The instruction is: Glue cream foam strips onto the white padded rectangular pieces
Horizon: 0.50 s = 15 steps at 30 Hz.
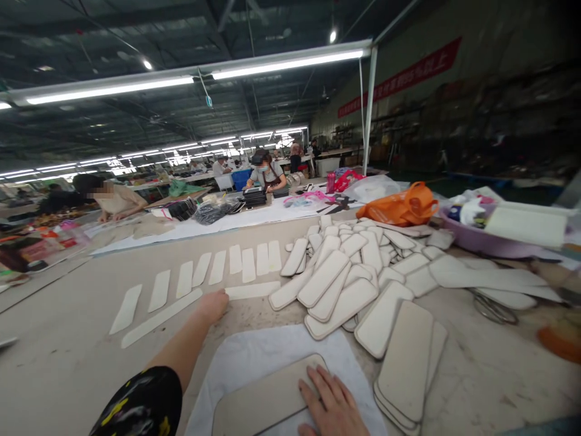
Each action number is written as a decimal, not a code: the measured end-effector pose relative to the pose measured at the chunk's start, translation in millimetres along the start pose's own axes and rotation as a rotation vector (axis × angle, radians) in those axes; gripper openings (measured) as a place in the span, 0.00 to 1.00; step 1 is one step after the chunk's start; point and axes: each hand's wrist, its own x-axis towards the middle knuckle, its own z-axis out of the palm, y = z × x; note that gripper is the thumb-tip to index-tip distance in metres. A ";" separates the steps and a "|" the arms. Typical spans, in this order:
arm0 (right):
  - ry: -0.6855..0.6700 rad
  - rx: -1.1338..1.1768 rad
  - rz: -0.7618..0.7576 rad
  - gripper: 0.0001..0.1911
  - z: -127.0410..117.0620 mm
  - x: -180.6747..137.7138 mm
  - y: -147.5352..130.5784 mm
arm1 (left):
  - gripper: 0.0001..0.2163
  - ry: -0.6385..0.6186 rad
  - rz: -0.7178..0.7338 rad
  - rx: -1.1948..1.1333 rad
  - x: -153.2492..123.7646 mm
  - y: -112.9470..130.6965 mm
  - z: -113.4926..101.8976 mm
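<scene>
My right hand [333, 399] lies flat, fingers stretched, on the right end of a beige rounded panel [267, 396]. Under that panel is a white cloth [240, 351]. Further out, my left hand [216, 306] has its fingers curled at the left end of a long white strip [254, 290]; its fingertips are partly hidden. Another long strip [161, 318] lies on the table left of this hand. Beyond them stands a row of several short white strips [185, 278], laid side by side.
A heap of pale rounded panels [324, 278] spreads to the right, with a small stack [406, 360] nearer me. Behind are an orange bag [399, 206] and a purple basin [490, 245]. Scissors [494, 309] lie at right. Co-workers [265, 172] sit across the tables.
</scene>
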 end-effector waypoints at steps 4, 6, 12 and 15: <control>0.000 0.073 0.034 0.31 -11.6 -5.8 -10.5 | 0.11 0.009 0.038 0.038 -4.0 4.1 -1.1; 0.007 0.115 0.050 0.30 -19.5 -10.5 -16.1 | 0.11 0.015 0.041 0.054 -12.0 6.7 -5.5; 0.074 0.191 0.041 0.29 -31.9 -21.5 -23.6 | 0.10 0.144 0.035 0.062 -73.7 11.1 -35.4; 0.217 0.311 0.084 0.26 -31.4 -21.3 -23.3 | 0.07 0.202 0.115 -0.029 -122.3 13.6 -52.2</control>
